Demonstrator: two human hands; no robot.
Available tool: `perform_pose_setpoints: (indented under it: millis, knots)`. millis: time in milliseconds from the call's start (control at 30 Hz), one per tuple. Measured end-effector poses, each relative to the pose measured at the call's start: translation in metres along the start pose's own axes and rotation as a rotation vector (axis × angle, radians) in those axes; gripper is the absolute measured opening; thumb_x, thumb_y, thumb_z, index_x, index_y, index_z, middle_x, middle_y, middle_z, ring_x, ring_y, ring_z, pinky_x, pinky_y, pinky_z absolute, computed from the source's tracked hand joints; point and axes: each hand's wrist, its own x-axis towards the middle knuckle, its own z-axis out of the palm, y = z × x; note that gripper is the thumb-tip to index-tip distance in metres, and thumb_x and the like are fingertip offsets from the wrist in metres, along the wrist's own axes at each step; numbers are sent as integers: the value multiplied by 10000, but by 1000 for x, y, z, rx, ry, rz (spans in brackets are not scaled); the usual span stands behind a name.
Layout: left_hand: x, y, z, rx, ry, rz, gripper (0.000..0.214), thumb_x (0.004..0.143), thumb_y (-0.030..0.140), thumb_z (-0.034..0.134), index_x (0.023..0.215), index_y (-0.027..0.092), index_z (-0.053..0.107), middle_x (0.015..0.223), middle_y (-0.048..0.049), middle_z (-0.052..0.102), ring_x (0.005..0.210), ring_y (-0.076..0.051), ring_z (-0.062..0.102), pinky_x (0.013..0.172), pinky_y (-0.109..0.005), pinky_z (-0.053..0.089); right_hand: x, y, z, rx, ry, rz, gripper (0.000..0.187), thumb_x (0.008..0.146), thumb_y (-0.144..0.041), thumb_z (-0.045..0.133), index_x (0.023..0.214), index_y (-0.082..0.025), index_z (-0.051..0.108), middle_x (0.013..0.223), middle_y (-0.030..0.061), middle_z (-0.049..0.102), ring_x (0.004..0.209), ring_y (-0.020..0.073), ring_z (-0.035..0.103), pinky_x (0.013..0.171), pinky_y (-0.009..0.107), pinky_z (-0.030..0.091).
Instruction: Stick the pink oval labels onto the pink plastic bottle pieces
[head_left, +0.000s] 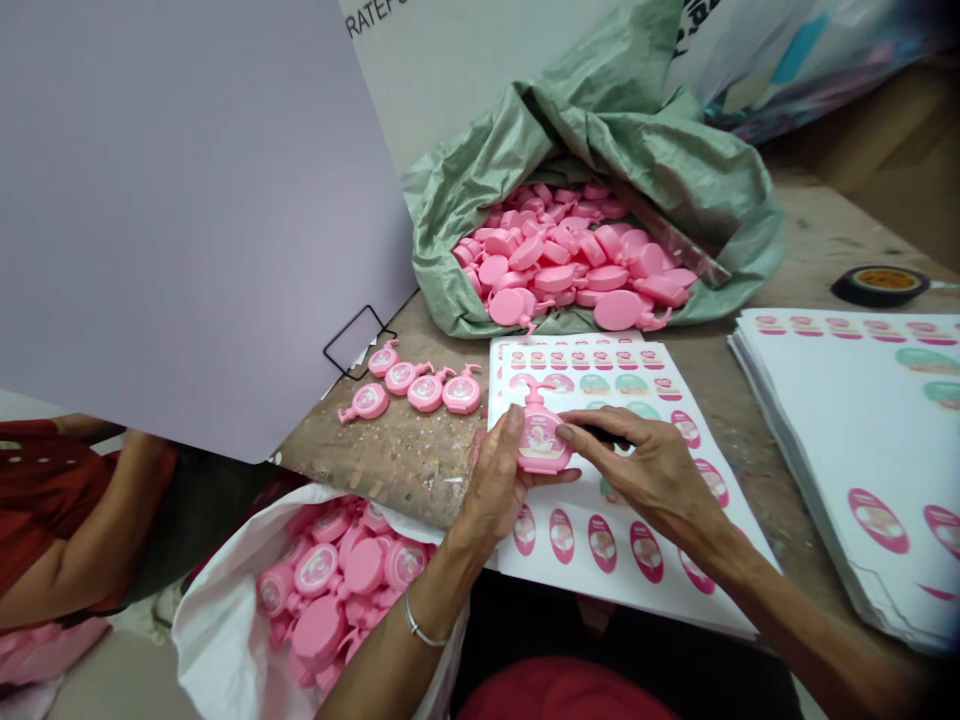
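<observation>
The left hand (491, 485) is clamped on a pink pump bottle (543, 440), upright above the near sheet of labels (581, 508), as the right hand (660, 465) sets its thumb to the label's edge, its fingers closed around a dark slim object (606, 436), apparently a tool. The step in hand looks to be seating the label; the next move seems to call for light, even pressure and a steady bottle. Both forearms cover part of the sheet. To the left, five labelled bottles (425, 391) lie on the table (405, 460), near a large pale panel (187, 220) that limits room there. Beyond, a green sack (442, 250) brims with pink bottles; a white sack (206, 630) holds more below. A paper stack (847, 420) fills the right.
</observation>
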Motion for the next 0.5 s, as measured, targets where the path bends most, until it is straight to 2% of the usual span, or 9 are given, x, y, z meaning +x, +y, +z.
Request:
perform_pose_setpoints:
  millis: [133, 233, 300, 400, 500]
  knots:
    - [-2, 2, -2, 47, -36, 9, 323, 801, 312, 693, 1062, 141, 609, 1020, -77, 629, 918, -191, 615, 769, -353, 587, 2, 2, 0, -10, 5, -37, 248, 831, -433, 615, 895, -222, 729, 896, 38, 732, 789, 189, 667, 734, 326, 516]
    - [-2, 1, -2, 47, -50, 7, 326, 788, 244, 701, 1079, 141, 597, 1002, -64, 612, 910, -171, 599, 772, -346, 585, 1, 5, 0, -94, 21, -124, 251, 862, -421, 586, 916, -216, 719, 892, 43, 727, 792, 184, 653, 727, 323, 494]
    - [-1, 0, 0, 39, -59, 19, 302, 796, 235, 690, 1066, 139, 594, 978, -56, 606, 888, -156, 593, 767, -341, 583, -1, 5, 1, -290, 73, -228, 278, 885, -420, 560, 960, -200, 711, 841, 55, 715, 777, 195, 631, 719, 340, 455]
    - [0, -3, 3, 42, -42, 47, 271, 792, 230, 689, 1025, 129, 593, 924, -46, 600, 837, -138, 587, 742, -331, 585, -5, 4, 2, -701, 173, -350, 334, 913, -416, 522, 1064, -167, 686, 780, 70, 683, 760, 221, 589, 702, 367, 373]
    - [2, -4, 5, 49, 3, 40, 289, 778, 236, 694, 1017, 122, 580, 907, -52, 606, 817, -151, 608, 701, -321, 588, -6, 5, -3, -934, 239, -336, 351, 928, -397, 491, 1100, -148, 669, 747, 81, 649, 742, 234, 563, 666, 367, 334]
